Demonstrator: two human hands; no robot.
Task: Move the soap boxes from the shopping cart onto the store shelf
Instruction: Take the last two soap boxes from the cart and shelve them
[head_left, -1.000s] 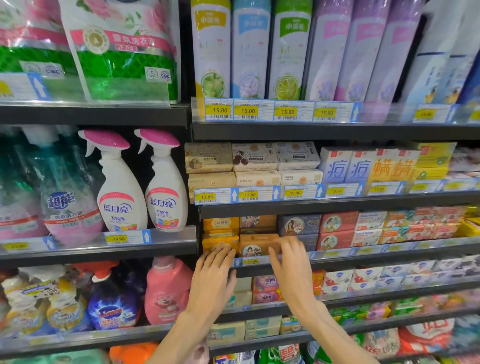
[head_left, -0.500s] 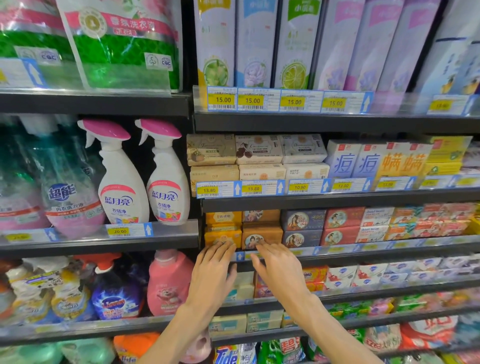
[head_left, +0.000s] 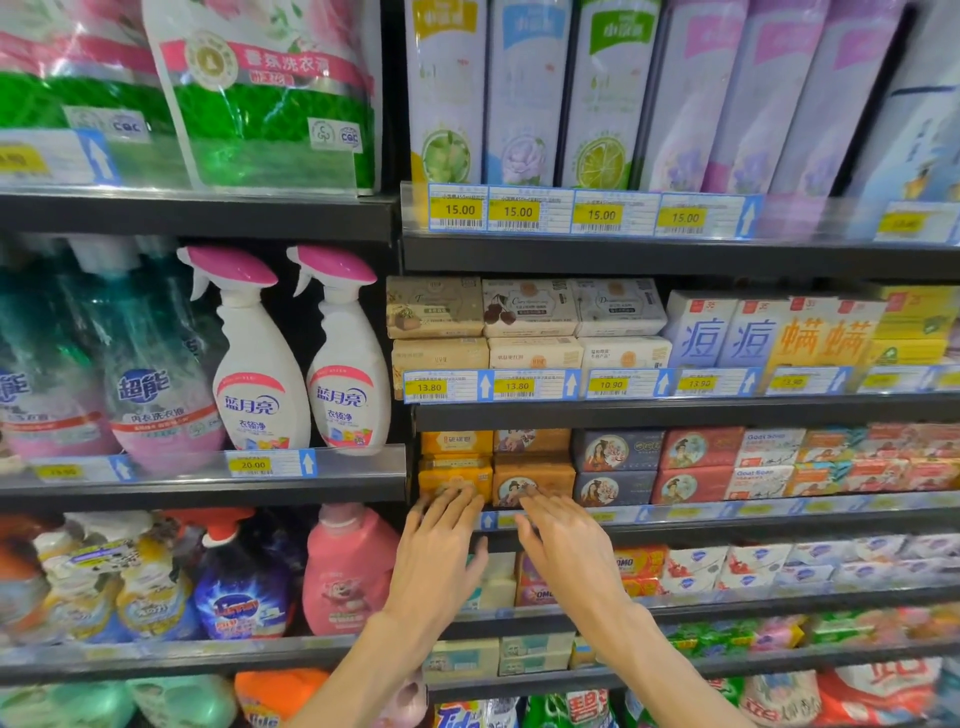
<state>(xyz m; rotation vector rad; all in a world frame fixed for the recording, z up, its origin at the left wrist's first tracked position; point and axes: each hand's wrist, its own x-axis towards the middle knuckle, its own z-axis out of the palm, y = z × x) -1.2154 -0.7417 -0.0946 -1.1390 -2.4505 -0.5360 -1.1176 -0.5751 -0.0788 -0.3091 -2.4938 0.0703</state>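
Both hands, left (head_left: 441, 551) and right (head_left: 563, 545), press flat-fingered against shelved soap boxes (head_left: 498, 480)

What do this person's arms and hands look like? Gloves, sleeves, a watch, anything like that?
Both are bare. The left hand and right hand wear no gloves and no rings that I can make out, and the wrists carry no watch or band. No sleeve shows on either forearm as far as the picture's bottom edge. Nails look short and unpainted.
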